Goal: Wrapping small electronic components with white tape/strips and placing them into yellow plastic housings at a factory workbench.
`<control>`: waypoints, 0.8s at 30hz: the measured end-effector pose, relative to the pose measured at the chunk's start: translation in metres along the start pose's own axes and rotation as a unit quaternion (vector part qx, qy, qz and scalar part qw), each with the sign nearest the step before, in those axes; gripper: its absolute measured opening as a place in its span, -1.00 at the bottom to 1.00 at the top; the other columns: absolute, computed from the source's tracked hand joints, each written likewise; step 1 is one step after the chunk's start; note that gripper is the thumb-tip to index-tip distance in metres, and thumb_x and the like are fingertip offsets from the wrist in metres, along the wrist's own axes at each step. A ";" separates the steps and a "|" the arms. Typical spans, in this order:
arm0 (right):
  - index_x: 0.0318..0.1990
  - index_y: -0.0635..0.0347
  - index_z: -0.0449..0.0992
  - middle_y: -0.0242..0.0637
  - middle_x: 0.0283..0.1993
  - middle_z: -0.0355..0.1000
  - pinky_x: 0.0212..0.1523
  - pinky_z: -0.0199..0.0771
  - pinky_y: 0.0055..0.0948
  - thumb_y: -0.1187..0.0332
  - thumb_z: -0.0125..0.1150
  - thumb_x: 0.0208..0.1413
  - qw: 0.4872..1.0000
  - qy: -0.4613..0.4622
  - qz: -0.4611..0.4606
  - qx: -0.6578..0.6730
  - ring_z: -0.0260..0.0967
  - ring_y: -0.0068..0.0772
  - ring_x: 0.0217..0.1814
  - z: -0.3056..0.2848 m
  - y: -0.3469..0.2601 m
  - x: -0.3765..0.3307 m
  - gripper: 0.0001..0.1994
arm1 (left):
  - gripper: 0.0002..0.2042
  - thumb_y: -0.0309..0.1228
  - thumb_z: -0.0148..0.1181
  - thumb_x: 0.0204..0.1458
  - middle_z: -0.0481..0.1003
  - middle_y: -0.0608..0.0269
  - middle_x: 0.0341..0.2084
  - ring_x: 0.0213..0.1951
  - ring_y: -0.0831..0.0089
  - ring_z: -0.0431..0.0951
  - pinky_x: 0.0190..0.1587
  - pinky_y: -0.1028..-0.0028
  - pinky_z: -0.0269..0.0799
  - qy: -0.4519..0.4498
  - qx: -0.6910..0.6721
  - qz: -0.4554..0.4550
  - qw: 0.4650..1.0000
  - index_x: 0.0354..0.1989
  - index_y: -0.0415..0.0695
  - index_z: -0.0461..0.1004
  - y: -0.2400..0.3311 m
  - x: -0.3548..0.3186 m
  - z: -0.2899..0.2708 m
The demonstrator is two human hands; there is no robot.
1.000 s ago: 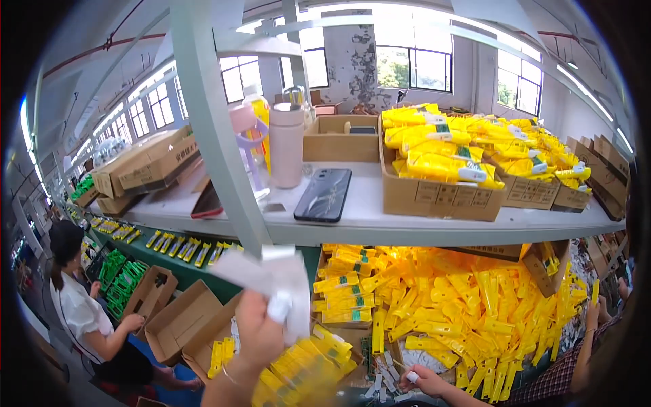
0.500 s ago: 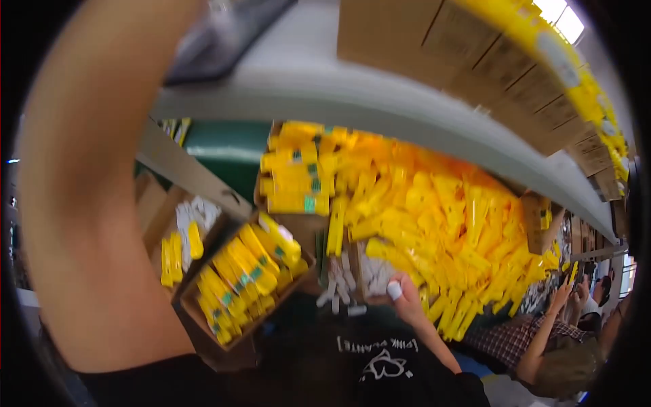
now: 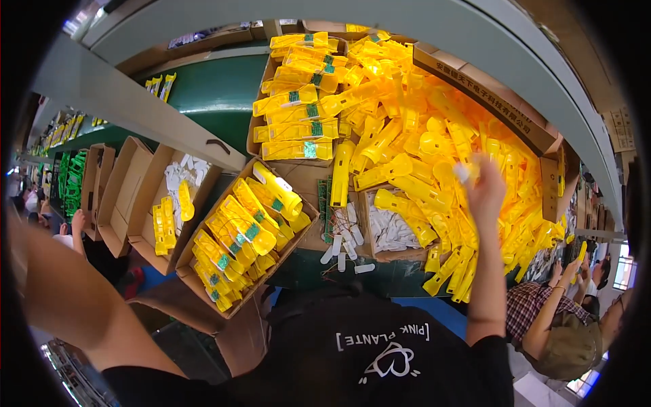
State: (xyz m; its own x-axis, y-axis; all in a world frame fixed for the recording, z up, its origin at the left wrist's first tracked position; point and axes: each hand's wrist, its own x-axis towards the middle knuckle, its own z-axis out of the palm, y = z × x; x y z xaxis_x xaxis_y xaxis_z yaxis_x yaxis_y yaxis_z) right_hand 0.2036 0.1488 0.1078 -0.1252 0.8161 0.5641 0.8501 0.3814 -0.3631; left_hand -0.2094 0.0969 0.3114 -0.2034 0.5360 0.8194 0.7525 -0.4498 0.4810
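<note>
My right hand point(image 3: 485, 190) hovers over a large heap of yellow plastic casings point(image 3: 420, 136), its fingers smeared by motion. Something white point(image 3: 463, 171) shows at a fingertip; whether it is worn or held I cannot make out. My left arm point(image 3: 88, 305) stretches out to the left rim, and its hand is out of the picture. Right in front of me, a cardboard box point(image 3: 242, 302) holds rows of yellow casings with green circuit boards point(image 3: 252, 232) in them. Beside the heap, a smaller box point(image 3: 393, 255) contains white strip-shaped pieces point(image 3: 390, 227).
Filled yellow casings are stacked in a box point(image 3: 255, 136) at the back. Loose white pieces point(image 3: 342, 247) with thin wires lie near the bench edge. A grey shelf beam point(image 3: 163, 115) crosses the left side. Co-workers' hands point(image 3: 569, 268) appear at right, another hand point(image 3: 78, 220) at left.
The view has shifted, showing more of the bench and less of the shelf above. My left arm has dropped toward the lower left. My right hand has moved from the white pieces to the yellow heap.
</note>
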 end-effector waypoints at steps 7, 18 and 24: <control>-0.19 0.17 0.41 -0.15 -0.28 0.43 -0.17 0.42 -0.24 0.38 0.24 -0.15 0.884 -0.178 0.014 -0.432 0.40 -0.11 -0.20 0.013 0.148 0.154 -0.69 | -0.71 -0.39 -0.12 0.07 0.37 -0.06 -0.35 -0.35 0.28 0.35 -0.24 0.43 0.28 -0.034 -0.025 -0.026 0.999 -0.10 -0.34 0.27 -0.018 -0.123 -0.052; -0.17 0.14 0.40 -0.23 -0.24 0.42 -0.30 0.44 -0.32 0.38 -0.01 0.01 0.929 -0.167 -0.140 -0.300 0.40 -0.11 -0.28 -0.061 0.025 0.102 -0.79 | -0.90 -0.56 -0.06 0.01 0.36 0.15 -0.44 -0.34 0.44 0.34 -0.20 0.53 0.23 0.005 -0.116 -0.298 0.948 -0.29 -0.25 0.27 -0.017 -0.210 -0.027; -0.46 0.16 0.42 -0.25 -0.42 0.39 -0.35 0.42 -0.27 0.46 0.09 -0.24 0.923 -0.326 -0.141 -0.151 0.40 -0.22 -0.32 0.014 -0.061 0.064 -0.90 | -0.86 -0.56 0.00 -0.05 0.37 0.15 -0.40 -0.32 0.43 0.35 -0.16 0.51 0.24 -0.149 -0.178 -0.238 0.943 -0.29 -0.28 0.32 0.013 -0.197 0.017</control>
State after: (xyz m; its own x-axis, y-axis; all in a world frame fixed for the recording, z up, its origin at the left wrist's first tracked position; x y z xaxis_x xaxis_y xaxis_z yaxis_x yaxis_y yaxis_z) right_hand 0.1366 0.1840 0.1557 -0.5601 0.8284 0.0033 0.8284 0.5601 0.0086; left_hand -0.1494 -0.0023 0.1513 -0.2411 0.8907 0.3854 0.3519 -0.2898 0.8900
